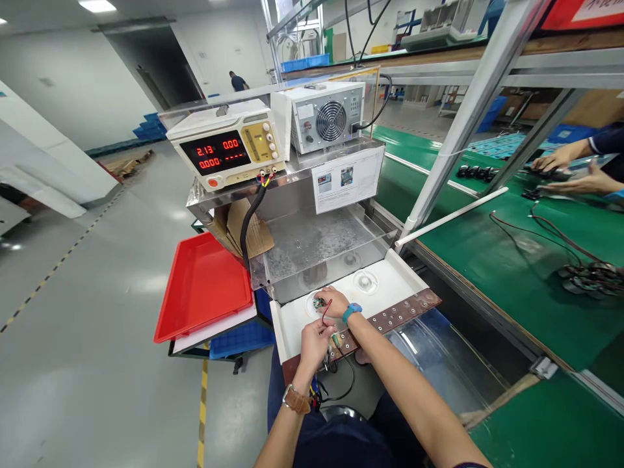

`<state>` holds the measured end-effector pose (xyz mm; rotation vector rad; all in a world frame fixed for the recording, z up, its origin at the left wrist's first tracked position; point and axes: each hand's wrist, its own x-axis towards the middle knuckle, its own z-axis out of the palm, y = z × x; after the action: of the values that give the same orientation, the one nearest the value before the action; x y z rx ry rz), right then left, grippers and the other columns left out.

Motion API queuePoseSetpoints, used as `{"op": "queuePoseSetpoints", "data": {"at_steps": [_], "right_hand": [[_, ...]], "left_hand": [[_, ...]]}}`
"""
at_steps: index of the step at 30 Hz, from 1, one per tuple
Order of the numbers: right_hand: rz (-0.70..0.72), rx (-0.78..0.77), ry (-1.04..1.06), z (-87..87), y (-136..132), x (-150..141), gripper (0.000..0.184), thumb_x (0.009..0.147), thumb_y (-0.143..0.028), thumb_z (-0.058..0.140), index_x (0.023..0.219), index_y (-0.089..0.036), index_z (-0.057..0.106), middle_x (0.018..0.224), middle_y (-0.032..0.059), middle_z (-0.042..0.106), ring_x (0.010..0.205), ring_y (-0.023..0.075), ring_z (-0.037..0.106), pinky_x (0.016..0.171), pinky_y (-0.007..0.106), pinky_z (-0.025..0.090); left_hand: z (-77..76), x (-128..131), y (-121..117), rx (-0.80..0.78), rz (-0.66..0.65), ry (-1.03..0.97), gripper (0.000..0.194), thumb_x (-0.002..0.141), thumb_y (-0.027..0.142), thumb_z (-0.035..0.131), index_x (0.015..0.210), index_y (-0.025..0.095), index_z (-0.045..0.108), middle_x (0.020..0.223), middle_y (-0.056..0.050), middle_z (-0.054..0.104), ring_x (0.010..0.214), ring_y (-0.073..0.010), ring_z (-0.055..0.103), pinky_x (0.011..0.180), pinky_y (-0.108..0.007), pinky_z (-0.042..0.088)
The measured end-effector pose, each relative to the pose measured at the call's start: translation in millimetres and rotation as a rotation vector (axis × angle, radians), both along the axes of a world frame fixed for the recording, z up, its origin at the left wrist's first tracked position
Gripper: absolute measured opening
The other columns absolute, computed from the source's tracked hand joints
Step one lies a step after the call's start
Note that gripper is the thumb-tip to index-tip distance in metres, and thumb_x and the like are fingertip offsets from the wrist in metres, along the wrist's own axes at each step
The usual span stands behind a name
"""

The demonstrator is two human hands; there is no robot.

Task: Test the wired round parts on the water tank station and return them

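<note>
Between the fingers of my right hand is a small green circuit board, held over the left round recess of the white tray. A red wire runs from it down to my left hand, whose thumb and finger are pinched around the wire near its end. Just right of those fingers, a green-tipped clip or probe lies at the brown perforated strip along the tray's front. My right fingers partly cover the board, so its full shape is hidden.
A power supply with red digits stands on a metal shelf behind the tray. A red tray sits at left. Across the green bench at right, another person's hands handle parts; wired parts lie nearer.
</note>
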<state>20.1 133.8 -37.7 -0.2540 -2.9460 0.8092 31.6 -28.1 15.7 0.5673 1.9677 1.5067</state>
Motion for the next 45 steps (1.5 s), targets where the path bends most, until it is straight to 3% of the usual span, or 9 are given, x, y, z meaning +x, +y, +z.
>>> {"op": "queuePoseSetpoints", "data": {"at_steps": [12, 24, 32, 37, 45], "right_hand": [[-0.004, -0.002, 0.017, -8.0, 2, -2, 0.036, 0.073, -0.021, 0.068, 0.109, -0.021, 0.07, 0.099, 0.0055, 0.066, 0.096, 0.0227, 0.055, 0.089, 0.03, 0.039], [0.001, 0.015, -0.001, -2.9, 1, -2, 0.034, 0.076, -0.026, 0.068, 0.11, -0.021, 0.07, 0.102, 0.0061, 0.066, 0.099, 0.0226, 0.055, 0.089, 0.03, 0.041], [-0.002, 0.001, 0.006, -1.6, 2, -1, 0.034, 0.074, -0.025, 0.069, 0.108, -0.022, 0.069, 0.102, 0.0057, 0.066, 0.1, 0.0231, 0.056, 0.091, 0.031, 0.04], [-0.005, -0.041, 0.012, 0.9, 2, 0, 0.042, 0.072, -0.027, 0.074, 0.112, -0.019, 0.066, 0.106, 0.0067, 0.066, 0.102, 0.0242, 0.055, 0.087, 0.031, 0.042], [-0.013, -0.018, -0.014, -5.6, 1, -5, 0.03, 0.072, -0.023, 0.076, 0.1, -0.017, 0.068, 0.101, 0.0075, 0.065, 0.099, 0.024, 0.055, 0.085, 0.031, 0.043]], "left_hand": [[-10.3, -2, 1, 0.019, 0.01, -0.058, 0.022, 0.069, 0.034, 0.067, 0.08, 0.014, 0.07, 0.073, -0.007, 0.074, 0.075, -0.0218, 0.069, 0.072, -0.03, 0.051], [-2.9, -1, 0, 0.043, 0.004, -0.062, 0.016, 0.07, 0.028, 0.065, 0.077, 0.014, 0.068, 0.075, -0.008, 0.075, 0.072, -0.0205, 0.068, 0.07, -0.029, 0.05], [-6.9, -1, 0, 0.029, 0.001, -0.048, 0.016, 0.069, 0.029, 0.066, 0.078, 0.016, 0.07, 0.073, -0.005, 0.074, 0.072, -0.0201, 0.068, 0.069, -0.028, 0.05], [-5.8, -1, 1, 0.007, 0.029, -0.069, 0.014, 0.068, 0.028, 0.067, 0.076, 0.017, 0.069, 0.07, -0.005, 0.074, 0.072, -0.0202, 0.07, 0.069, -0.028, 0.051], [-1.0, 0, 1, 0.018, 0.025, -0.059, 0.01, 0.069, 0.024, 0.063, 0.074, 0.016, 0.067, 0.071, -0.006, 0.074, 0.072, -0.0209, 0.07, 0.068, -0.029, 0.051]]}}
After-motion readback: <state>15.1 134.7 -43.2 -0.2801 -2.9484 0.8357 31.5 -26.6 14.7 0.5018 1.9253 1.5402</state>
